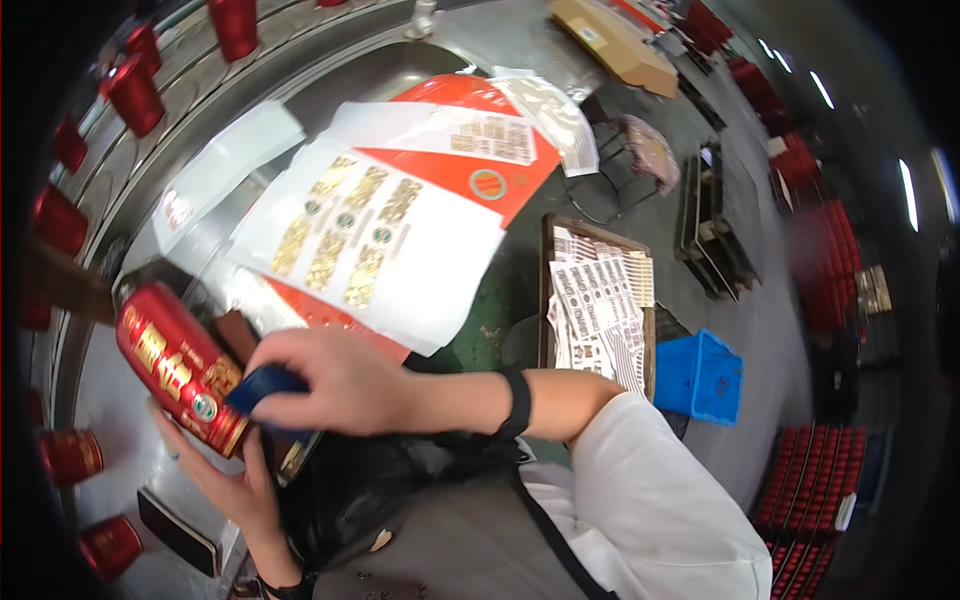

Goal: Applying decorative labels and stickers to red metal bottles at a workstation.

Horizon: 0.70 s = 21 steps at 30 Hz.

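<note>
A red bottle [165, 355] with gold decoration and a small green round mark lies tilted at the left. My left hand [225, 480] supports it from the near side, fingers curved around its lower end. In my right hand [335, 380] is a dark blue flat scraper [265, 388], its edge against the bottle's lower decorated part. The right fingers look slightly blurred. Just beyond the hands, a white sheet of gold stickers [345, 225] lies on an orange-red sheet [530, 185].
Red bottles [135, 95] stand along a curved conveyor [180, 95] at far left. A phone [178, 530] rests on the metal table near my left hand. Rightward are a wooden tray [548, 300] of printed sheets, a blue crate [700, 375], a stool [645, 150] and stacked red goods [810, 480].
</note>
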Motion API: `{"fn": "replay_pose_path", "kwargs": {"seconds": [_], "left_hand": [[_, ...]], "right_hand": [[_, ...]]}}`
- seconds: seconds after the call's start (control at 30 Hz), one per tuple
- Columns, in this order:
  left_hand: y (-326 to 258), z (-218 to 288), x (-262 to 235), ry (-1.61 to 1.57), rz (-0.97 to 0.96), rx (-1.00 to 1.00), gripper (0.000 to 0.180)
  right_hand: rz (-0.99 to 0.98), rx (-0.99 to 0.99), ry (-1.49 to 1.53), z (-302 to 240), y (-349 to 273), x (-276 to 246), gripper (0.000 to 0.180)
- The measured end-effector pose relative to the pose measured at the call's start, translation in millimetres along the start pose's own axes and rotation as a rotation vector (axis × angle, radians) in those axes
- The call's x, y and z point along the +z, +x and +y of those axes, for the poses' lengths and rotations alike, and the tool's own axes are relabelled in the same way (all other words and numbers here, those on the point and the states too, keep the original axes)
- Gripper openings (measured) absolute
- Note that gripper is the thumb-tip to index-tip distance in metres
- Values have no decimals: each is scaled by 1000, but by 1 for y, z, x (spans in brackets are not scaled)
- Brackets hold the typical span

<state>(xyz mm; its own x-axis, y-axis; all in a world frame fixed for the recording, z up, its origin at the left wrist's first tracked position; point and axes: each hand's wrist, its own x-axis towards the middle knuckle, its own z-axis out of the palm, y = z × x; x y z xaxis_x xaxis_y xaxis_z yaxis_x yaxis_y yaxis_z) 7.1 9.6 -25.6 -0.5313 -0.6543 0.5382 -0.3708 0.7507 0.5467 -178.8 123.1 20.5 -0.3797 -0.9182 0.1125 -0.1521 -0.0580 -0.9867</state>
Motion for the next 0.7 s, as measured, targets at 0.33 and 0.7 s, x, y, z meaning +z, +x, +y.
{"fn": "replay_pose_path", "kwargs": {"seconds": [0.33, 0.7], "left_hand": [[-6, -14, 1, -2, -67, -27, 79], [-13, -15, 0, -133, -127, -128, 72]], "right_hand": [[75, 23, 29, 20, -10, -6, 27], [98, 108, -31, 26, -16, -7, 24]]}}
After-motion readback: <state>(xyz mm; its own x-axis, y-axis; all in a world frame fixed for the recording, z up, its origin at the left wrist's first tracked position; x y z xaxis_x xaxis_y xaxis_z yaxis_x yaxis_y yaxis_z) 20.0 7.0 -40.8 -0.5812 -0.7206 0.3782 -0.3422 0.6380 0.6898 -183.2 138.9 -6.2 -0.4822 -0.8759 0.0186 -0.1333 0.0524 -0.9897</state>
